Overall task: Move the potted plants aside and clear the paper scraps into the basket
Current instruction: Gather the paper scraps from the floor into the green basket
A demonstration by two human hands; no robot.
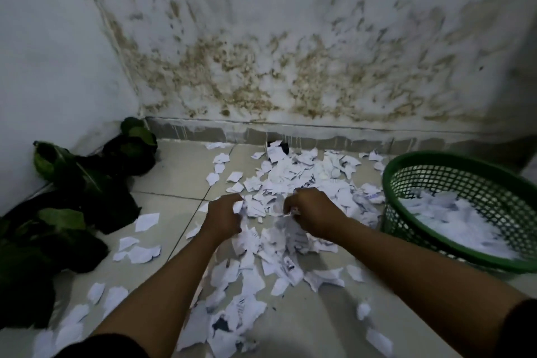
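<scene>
Hands gathering: my left hand (223, 213) and right hand (312, 213) are curling fingers around paper scraps (290, 174) left of the basket (453, 250), bunching them for dumping.

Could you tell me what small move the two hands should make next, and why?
Probably lift both handfuls right into the green basket: the left hand and right hand each grip paper scraps, the basket already holds some, and the potted plants stand aside.
</scene>
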